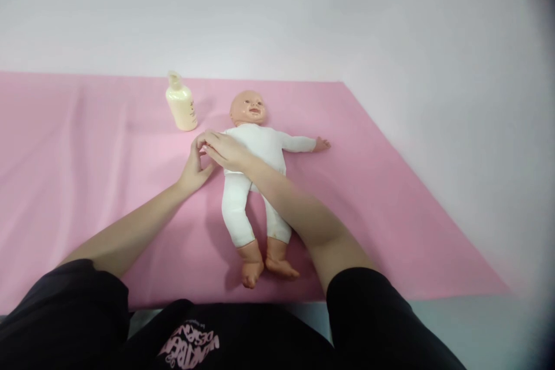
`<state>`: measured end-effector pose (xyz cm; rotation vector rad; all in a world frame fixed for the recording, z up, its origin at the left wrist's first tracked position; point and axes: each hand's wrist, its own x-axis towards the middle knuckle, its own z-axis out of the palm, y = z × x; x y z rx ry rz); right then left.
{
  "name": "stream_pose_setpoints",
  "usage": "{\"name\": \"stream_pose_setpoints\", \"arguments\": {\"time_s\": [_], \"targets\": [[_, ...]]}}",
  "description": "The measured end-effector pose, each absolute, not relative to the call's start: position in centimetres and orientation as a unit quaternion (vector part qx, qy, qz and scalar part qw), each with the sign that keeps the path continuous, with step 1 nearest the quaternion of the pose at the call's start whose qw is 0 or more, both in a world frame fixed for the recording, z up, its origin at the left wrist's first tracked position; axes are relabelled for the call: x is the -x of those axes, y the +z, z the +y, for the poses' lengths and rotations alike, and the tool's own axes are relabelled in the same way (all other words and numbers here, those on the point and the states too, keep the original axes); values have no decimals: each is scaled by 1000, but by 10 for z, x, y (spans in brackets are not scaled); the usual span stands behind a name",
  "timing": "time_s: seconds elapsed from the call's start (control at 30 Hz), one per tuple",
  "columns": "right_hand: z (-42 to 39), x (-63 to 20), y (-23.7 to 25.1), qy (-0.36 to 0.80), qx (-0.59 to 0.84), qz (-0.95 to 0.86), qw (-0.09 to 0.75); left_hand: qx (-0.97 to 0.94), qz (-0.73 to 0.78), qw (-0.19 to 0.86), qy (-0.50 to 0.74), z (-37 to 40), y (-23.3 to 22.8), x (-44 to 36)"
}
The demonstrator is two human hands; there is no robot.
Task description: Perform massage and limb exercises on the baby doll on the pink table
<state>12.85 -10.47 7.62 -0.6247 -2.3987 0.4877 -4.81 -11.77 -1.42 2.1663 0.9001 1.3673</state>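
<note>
**Both hands laid on a baby doll's arm**

Black sleeves and a black shirt front with a pink printed logo (189, 346) are seen at the bottom edge of the head view, nearest the camera. From the sleeves, two bare forearms are stretched forward over a pink sheet (390, 208) that is spread across a pale surface.

A baby doll (254, 185) is laid on its back on the sheet, head pointed away from the camera and bare feet turned toward the near edge. It is dressed in a white one-piece suit. One doll arm is stretched out to the picture's right, its small hand resting on the sheet. The other doll arm, on the picture's left, is covered by the person's hands.

The left hand (196, 165) is placed beside the doll's shoulder, palm turned inward, fingers curved up and closed around the hidden doll arm. The right hand (223, 149) is laid across the doll's chest and shoulder, its fingers bent over the same spot and touching the left hand's fingertips. Whether the doll arm is gripped tightly by the right hand cannot be told.

A cream-coloured pump bottle (181, 103) is stood upright on the sheet, just beyond the hands and left of the doll's head, apart from both.
</note>
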Motion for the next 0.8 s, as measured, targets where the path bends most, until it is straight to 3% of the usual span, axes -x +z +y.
{"name": "stream_pose_setpoints", "arguments": {"time_s": [0.43,0.63,0.8], "targets": [[-109,-122,78,194,248,-921,229,-758,354,266,479,-121,-9,49],[-110,-121,78,298,257,-889,234,-747,379,282,469,-123,-8,46],[-107,-121,79,381,275,-833,291,-739,335,345,472,-125,-9,43]]}}
